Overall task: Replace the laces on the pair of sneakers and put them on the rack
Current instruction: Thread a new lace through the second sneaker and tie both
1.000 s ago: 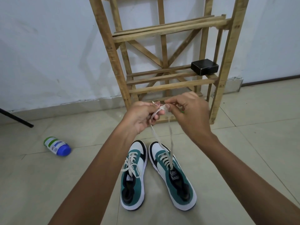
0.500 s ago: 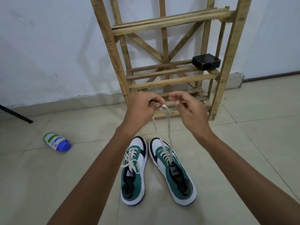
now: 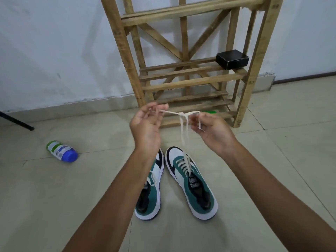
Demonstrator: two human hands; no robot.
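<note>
Head view shows both hands raised above the sneakers. Left hand [image 3: 145, 124] pinches one end of the lace [image 3: 183, 131] between curled fingers; right hand [image 3: 212, 131] pinches the other end, with a knot between them. Both strands run down to the right sneaker [image 3: 192, 180], which stands on the floor [image 3: 72, 206] just beside the left sneaker [image 3: 151, 197], near the wooden rack [image 3: 183, 77]. A bottle [image 3: 61, 151] lies well apart.
</note>
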